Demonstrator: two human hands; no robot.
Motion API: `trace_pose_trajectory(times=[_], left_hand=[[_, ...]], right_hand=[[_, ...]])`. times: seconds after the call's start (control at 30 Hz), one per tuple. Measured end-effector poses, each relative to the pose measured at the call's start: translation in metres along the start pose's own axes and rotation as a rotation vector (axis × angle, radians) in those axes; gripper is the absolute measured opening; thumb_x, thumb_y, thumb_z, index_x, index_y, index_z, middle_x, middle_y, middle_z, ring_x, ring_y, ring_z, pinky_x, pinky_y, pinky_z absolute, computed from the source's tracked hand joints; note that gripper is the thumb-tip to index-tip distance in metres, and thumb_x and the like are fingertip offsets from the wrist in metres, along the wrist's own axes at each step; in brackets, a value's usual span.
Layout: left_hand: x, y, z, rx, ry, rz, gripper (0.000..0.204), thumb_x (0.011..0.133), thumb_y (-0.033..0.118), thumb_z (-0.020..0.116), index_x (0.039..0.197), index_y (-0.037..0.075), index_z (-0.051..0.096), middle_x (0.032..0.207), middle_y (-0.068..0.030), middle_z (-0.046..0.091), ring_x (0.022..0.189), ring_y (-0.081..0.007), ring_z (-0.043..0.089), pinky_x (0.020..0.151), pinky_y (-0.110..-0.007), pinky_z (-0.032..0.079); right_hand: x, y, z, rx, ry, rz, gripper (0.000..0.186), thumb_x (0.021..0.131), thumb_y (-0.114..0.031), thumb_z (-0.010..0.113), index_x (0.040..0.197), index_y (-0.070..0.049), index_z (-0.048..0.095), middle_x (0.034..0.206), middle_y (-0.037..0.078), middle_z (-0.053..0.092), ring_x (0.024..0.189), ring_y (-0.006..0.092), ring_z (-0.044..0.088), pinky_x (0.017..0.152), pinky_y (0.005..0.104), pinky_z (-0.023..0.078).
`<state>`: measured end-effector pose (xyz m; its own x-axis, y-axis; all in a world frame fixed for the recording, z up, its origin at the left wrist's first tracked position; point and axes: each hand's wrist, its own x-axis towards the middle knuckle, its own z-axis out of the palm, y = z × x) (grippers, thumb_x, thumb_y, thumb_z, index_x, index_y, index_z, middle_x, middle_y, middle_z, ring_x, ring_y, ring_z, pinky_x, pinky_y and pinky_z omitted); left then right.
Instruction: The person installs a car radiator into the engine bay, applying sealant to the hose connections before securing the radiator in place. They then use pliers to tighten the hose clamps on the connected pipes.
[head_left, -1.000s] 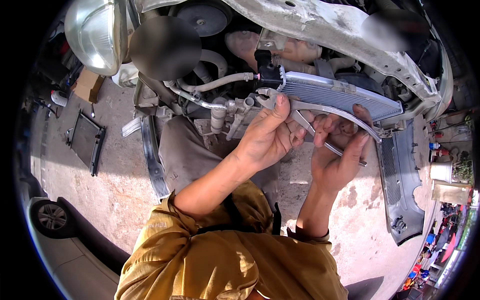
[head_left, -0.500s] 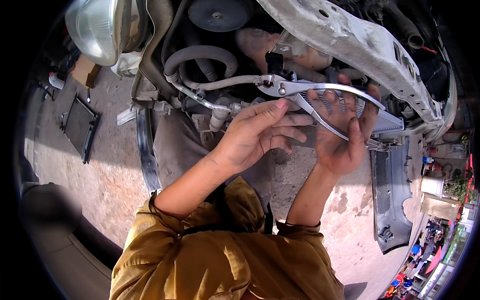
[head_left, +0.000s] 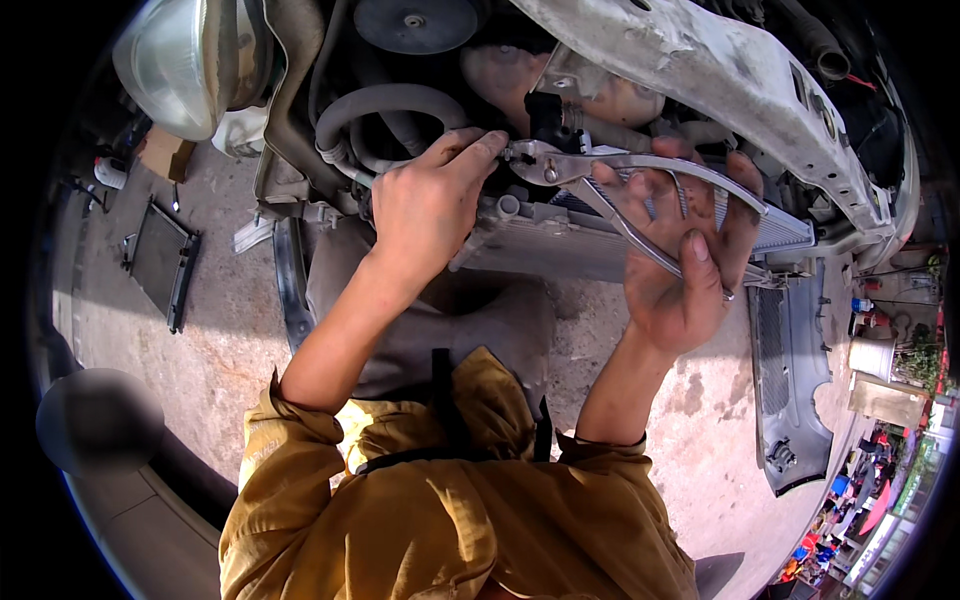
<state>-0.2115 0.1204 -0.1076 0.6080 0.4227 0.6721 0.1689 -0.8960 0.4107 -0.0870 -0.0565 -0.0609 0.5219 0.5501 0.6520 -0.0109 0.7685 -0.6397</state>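
My right hand (head_left: 672, 290) holds a pair of large slip-joint pliers (head_left: 548, 168), its fingers and thumb around the two spread handles. The jaws point left and sit at a small clamp near the end of a grey rubber hose (head_left: 385, 100). My left hand (head_left: 425, 205) is closed at the hose end, right beside the jaws; its thumb is hidden, and it covers the lower hose. Just below the jaws runs the top of a radiator (head_left: 575, 240), with a short pipe stub (head_left: 508, 206) on it. A black fitting (head_left: 546, 115) stands above the pliers.
A pale metal crossmember (head_left: 690, 75) spans the upper right. The headlamp (head_left: 165, 65) sits upper left. A detached radiator-like panel (head_left: 160, 255) lies on the floor at left, a grey bumper piece (head_left: 790, 380) at right. A cardboard box (head_left: 166, 152) stands farther off.
My left hand has moved up and left from beside the pliers' handles to the hose end at the jaws, and its fingers have closed. My right hand keeps the pliers in nearly the same place.
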Motion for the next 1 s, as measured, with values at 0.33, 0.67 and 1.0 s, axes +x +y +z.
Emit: trace_pose_trajectory(times=[0.33, 0.67, 1.0], left_hand=[[0.003, 0.004, -0.003, -0.042, -0.039, -0.070, 0.022, 0.087, 0.012, 0.074, 0.108, 0.013, 0.078, 0.101, -0.0037, 0.075, 0.080, -0.0247, 0.073, 0.068, -0.034, 0.058], [0.005, -0.003, 0.001, 0.053, -0.069, 0.038, 0.026, 0.087, 0.010, 0.069, 0.111, 0.014, 0.075, 0.100, -0.0031, 0.074, 0.072, -0.0282, 0.071, 0.058, -0.038, 0.056], [0.017, -0.004, 0.012, -0.028, -0.065, 0.144, 0.027, 0.079, 0.000, 0.070, 0.105, 0.007, 0.075, 0.096, -0.0080, 0.076, 0.074, -0.0276, 0.072, 0.060, -0.037, 0.057]], right_hand=[[0.002, 0.005, 0.010, -0.140, -0.034, -0.029, 0.046, 0.105, -0.021, 0.049, 0.144, -0.001, 0.037, 0.129, 0.031, 0.050, 0.106, 0.0283, 0.056, 0.100, 0.0636, 0.049], [0.009, 0.018, 0.019, -0.442, 0.088, -0.245, 0.048, 0.108, -0.049, 0.033, 0.102, -0.005, 0.049, 0.100, 0.020, 0.053, 0.096, 0.0271, 0.050, 0.094, 0.0565, 0.049], [-0.012, 0.026, 0.068, -0.537, 0.053, -0.422, 0.064, 0.102, -0.054, 0.052, 0.071, 0.002, 0.049, 0.077, 0.015, 0.059, 0.075, 0.0298, 0.059, 0.068, 0.0460, 0.056]])
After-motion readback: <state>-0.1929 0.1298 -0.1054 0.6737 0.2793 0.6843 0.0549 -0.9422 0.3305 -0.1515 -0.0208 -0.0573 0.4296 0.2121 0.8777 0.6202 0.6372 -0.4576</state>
